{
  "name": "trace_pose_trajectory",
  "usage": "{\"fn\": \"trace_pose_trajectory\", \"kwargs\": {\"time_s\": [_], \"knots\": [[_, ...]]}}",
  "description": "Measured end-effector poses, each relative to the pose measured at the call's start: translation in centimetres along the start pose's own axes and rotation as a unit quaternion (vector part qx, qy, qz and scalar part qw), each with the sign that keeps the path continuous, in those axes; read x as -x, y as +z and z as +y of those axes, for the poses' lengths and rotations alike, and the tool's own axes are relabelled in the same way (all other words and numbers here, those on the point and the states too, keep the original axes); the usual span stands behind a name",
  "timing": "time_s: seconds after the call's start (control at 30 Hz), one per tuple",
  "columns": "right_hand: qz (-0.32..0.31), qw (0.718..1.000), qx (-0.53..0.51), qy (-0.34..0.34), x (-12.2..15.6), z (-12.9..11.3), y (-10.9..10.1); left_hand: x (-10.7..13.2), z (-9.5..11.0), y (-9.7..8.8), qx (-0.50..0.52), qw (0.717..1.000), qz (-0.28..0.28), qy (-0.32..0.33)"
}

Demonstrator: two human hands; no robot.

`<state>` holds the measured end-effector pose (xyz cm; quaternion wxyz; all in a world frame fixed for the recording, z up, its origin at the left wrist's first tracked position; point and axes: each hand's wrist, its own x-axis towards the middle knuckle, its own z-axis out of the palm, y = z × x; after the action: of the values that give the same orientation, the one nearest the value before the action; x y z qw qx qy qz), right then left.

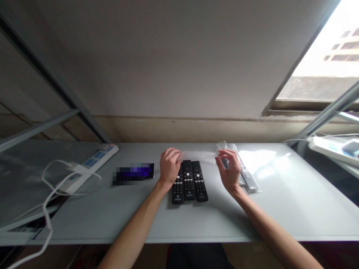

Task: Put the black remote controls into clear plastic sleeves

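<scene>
The clear plastic sleeve (199,155) looks thin and slick, so I judge it could slip or tear if I pulled its ends unevenly; a low sweep of my wrist could also knock the three black remotes (189,188) askew, as my left hand (169,167) partly covers the leftmost one's far end. The sleeve spans just beyond the remotes' far ends — too blurred to tell whether it touches the table (134,220). At the remotes' far left, my left hand is curled, thumb and fingertips pinching one end of the sleeve. Right of the remotes, my right hand (230,170) is rounded, its palm hollow, thumb and fingertips pinching the other end. A bagged item (249,179) lies farther right of the remotes, a phone (147,172) to their left
</scene>
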<state>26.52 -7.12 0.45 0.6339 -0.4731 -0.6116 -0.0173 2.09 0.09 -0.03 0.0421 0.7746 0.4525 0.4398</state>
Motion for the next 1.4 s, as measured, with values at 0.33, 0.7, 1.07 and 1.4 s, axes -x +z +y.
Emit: {"fn": "trace_pose_trajectory", "kwargs": {"time_s": [0.33, 0.7, 1.07, 1.4], "knots": [[-0.213, 0.976, -0.022, -0.043, 2.7, -1.0, 1.8, -0.6, 1.4, -1.3, 0.484, 0.821, -0.037, -0.301], [-0.248, 0.966, -0.032, -0.072, 2.8, -0.8, 1.4, -0.6, 3.2, -1.2, 0.503, 0.814, -0.197, -0.214], [-0.185, 0.981, -0.045, -0.033, 2.8, 0.0, 0.6, 0.3, 4.0, -1.1, 0.454, 0.773, -0.404, -0.182], [-0.112, 0.990, -0.006, 0.084, 3.1, 1.0, 2.2, 0.5, 3.1, -0.6, 0.553, 0.748, -0.277, -0.240]]}}
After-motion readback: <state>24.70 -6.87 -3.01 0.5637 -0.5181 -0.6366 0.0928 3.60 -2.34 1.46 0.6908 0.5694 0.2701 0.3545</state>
